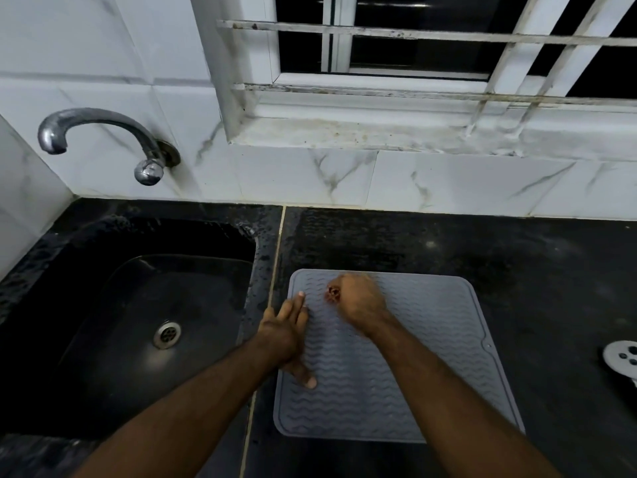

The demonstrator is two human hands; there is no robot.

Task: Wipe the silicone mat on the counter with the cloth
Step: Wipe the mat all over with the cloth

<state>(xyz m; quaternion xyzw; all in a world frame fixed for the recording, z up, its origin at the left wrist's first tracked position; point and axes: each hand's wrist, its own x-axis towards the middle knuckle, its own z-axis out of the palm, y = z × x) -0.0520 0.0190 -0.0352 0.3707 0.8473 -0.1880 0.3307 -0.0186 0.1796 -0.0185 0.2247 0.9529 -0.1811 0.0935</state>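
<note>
While the head camera looks down at a black stone worktop (pixel 482 270), a grey silicone mat (pixel 379 391) lies flat on it, just right of the pale seam that runs from the wall toward the front edge. Its shape is a rounded rectangle with a raised rim and rows of wavy ridges; its long axis runs from the back wall toward the near edge, turned slightly so the far end leans left. A small tab with a hole sits on its right side.

The left hand (pixel 287 334) rests on the mat's left edge with fingers straight and together, pointing toward the wall, thumb spread toward the near side, pressing flat and holding nothing. The right hand (pixel 358 300) is curled into a fist over the mat's far-left part, gripping a small bunched reddish-brown cloth (pixel 333 293), of which only a bit shows at the thumb side. Whether the cloth touches the mat cannot be told.

Left of the seam a black sink (pixel 103 270) is sunk into the worktop, with a round metal drain (pixel 167 334) in its basin and water drops on its rim. A curved chrome tap (pixel 103 132) comes out of the white marble-veined wall tiles (pixel 448 184). Above them a stained sill carries a white-barred window (pixel 413 46), dark outside. At the worktop's right edge a white perforated strainer (pixel 624 362) is partly in view.
</note>
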